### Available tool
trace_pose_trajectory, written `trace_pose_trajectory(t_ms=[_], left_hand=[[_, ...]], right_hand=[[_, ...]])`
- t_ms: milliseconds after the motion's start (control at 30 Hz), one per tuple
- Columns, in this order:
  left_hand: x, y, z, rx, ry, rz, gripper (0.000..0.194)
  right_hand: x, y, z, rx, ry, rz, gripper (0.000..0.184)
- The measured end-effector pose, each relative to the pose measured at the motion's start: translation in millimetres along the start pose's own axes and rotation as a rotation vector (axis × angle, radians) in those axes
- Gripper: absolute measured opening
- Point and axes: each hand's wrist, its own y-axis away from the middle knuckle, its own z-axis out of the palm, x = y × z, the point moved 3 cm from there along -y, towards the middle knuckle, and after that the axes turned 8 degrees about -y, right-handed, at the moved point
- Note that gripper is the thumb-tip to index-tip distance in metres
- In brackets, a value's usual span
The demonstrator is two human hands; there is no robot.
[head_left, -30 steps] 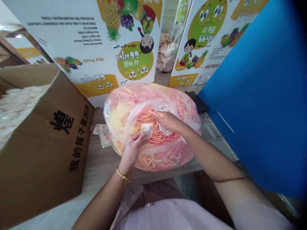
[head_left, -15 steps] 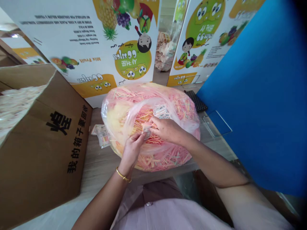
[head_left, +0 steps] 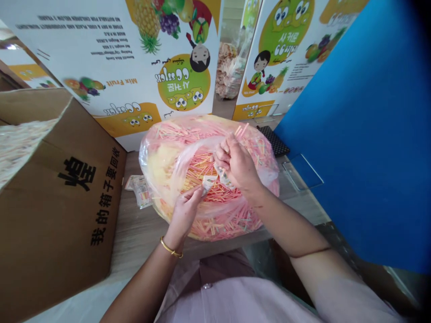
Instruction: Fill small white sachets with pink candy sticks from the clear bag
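A big clear plastic bag full of thin pink, orange and yellow sticks lies on the wooden table in front of me. My left hand pinches a small clear packet at the bag's open mouth. Above the opening, my right hand is closed on a bunch of pink sticks that poke out past its fingers. Small printed packets also show under its palm.
A large brown cardboard box with black characters stands at the left, holding pale sticks. White printed cartons stand behind the bag. A blue panel fills the right. Small packets lie on the table beside the bag.
My right hand has risen from the left hand's packet and now holds a bunch of pink sticks up above the bag's opening. The left hand has stayed nearly in place.
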Motion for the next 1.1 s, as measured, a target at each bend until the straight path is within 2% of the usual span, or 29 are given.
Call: trace_pose_trajectory(t_ms=[100,300,433,633,700,900,1100], left_hand=[[-0.6,-1.9,0.4,-0.004,-0.014,-0.006,0.036],[-0.9,-6.2,-1.0,-0.024,-0.050,-0.004,0.035],[2.9,-6.5,1.0,-0.003,-0.008,-0.012,0.034],[0.8,-6.8,-0.2,-0.014,-0.048,0.014,0.033],[-2.1,-7.3,-1.9,-0.028,-0.084,0.032,0.033],[-2.9,-7.7,-1.1,-0.048,-0.125,0.044,0.036],[1.9,-6.8,-0.5,-0.024,-0.079,0.030,0.039]], right_hand=[[7.6,4.4,11.0,0.015,0.048,-0.057,0.062],[18.6,16.4,15.6,-0.112,0.151,-0.091,0.055],[21.0,17.7,8.5,-0.122,0.272,-0.032,0.052],[32.4,15.5,-3.0,-0.083,0.262,0.068,0.054],[31.6,16.5,-2.9,-0.098,0.241,0.069,0.053],[15.4,19.0,5.6,-0.183,0.237,-0.066,0.051],[21.4,16.3,1.1,-0.307,0.281,0.046,0.053]])
